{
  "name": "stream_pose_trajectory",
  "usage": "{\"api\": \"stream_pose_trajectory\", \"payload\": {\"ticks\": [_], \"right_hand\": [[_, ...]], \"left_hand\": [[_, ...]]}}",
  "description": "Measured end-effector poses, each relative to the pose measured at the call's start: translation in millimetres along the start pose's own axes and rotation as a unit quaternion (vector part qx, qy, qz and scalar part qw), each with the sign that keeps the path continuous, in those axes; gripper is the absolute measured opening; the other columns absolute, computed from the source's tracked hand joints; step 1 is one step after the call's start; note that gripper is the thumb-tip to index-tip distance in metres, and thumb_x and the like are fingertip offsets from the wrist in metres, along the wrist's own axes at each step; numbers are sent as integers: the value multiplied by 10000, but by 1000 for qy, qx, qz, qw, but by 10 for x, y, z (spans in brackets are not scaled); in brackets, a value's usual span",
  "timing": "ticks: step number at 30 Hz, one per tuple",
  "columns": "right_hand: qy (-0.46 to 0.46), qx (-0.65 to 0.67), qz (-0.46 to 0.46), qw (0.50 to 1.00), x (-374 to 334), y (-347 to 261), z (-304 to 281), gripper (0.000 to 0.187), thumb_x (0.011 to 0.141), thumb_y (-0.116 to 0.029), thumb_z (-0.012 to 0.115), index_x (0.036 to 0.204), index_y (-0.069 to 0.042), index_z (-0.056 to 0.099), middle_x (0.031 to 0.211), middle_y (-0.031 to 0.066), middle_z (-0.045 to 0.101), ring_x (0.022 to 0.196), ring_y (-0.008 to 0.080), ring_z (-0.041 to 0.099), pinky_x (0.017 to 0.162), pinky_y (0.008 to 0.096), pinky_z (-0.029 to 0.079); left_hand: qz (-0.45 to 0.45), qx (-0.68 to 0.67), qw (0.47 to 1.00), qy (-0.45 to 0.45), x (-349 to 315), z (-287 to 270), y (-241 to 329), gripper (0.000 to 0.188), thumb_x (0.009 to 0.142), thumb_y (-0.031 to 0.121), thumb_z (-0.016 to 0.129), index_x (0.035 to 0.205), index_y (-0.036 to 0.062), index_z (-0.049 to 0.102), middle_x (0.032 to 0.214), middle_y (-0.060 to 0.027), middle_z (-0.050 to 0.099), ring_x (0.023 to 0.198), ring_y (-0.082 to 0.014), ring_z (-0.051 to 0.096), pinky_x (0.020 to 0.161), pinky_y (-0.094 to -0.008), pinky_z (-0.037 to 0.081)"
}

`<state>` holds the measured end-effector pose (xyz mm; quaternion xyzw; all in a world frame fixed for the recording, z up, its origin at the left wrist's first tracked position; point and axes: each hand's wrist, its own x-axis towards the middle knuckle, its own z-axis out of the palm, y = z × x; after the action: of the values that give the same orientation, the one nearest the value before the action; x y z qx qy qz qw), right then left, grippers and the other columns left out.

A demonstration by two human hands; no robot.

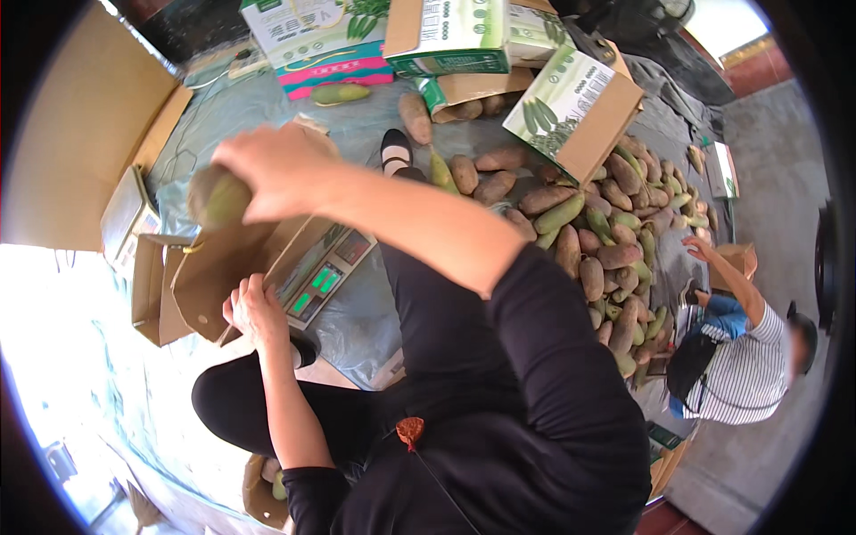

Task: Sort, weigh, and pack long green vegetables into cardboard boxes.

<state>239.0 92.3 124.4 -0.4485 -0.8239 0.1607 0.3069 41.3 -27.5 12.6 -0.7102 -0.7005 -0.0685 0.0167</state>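
Note:
My right hand reaches across to the left, its fingers wrapped over a green radish above an opened cardboard box; hand and radish are slightly blurred. Lower down, my left hand grips the box's near edge, fingers closed on the cardboard. Beside the box, and partly hidden by it, is a weighing scale with lit green displays. How much the box holds cannot be seen.
A heap of muddy green and brown radishes spreads to the right. Printed cartons stand at the back. A second scale lies left of the box. At far right, a person in a striped shirt bends toward the heap.

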Motion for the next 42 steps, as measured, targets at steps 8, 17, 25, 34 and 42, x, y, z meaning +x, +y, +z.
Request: {"api": "stream_pose_trajectory", "payload": {"ticks": [8, 17, 25, 34, 42], "right_hand": [[-318, -64, 87, 942, 149, 29, 1721, 439, 647, -259, 765, 1053, -140, 646, 1060, 57, 677, 1069, 237, 607, 863, 496, 407], [-312, 68, 88, 944, 249, 72, 1491, 569, 645, -347, 820, 1141, -127, 650, 1069, 77, 686, 1049, 255, 627, 851, 441, 490], [-13, 242, 92, 966, -556, 676, -443, 349, 800, -261, 689, 1082, -61, 643, 983, 89, 682, 867, 198, 652, 757, 325, 510], [257, 272, 684, 626, -3622, 2654, -101, 237, 745, -175, 720, 900, -2, 670, 865, 95, 687, 794, 212, 641, 721, 320, 503], [371, 218, 797, 424, -5099, 3025, -23, 365, 754, -213, 776, 1044, -41, 635, 888, 96, 622, 790, 245, 611, 685, 428, 474]], "left_hand": [[3, 9, 1000, -13, 30, 32, 76, 214, 765, 113, 651, 979, 118, 635, 915, -48, 634, 925, -248, 578, 879, -423, 370], [19, 23, 999, -19, 70, 83, 74, 243, 768, 120, 649, 1010, 113, 636, 931, -52, 628, 920, -254, 572, 859, -422, 377], [18, 19, 1000, -5, 7, 6, 33, 212, 777, 129, 674, 982, 105, 629, 948, -50, 639, 925, -260, 577, 881, -414, 379], [17, 28, 999, -15, 37, 86, -68, 212, 788, 152, 662, 995, 117, 634, 967, -52, 643, 943, -270, 584, 893, -416, 375], [54, 4, 998, 9, 65, 213, -106, 218, 786, 135, 653, 992, 72, 619, 950, -61, 636, 929, -285, 585, 866, -426, 384]]}}
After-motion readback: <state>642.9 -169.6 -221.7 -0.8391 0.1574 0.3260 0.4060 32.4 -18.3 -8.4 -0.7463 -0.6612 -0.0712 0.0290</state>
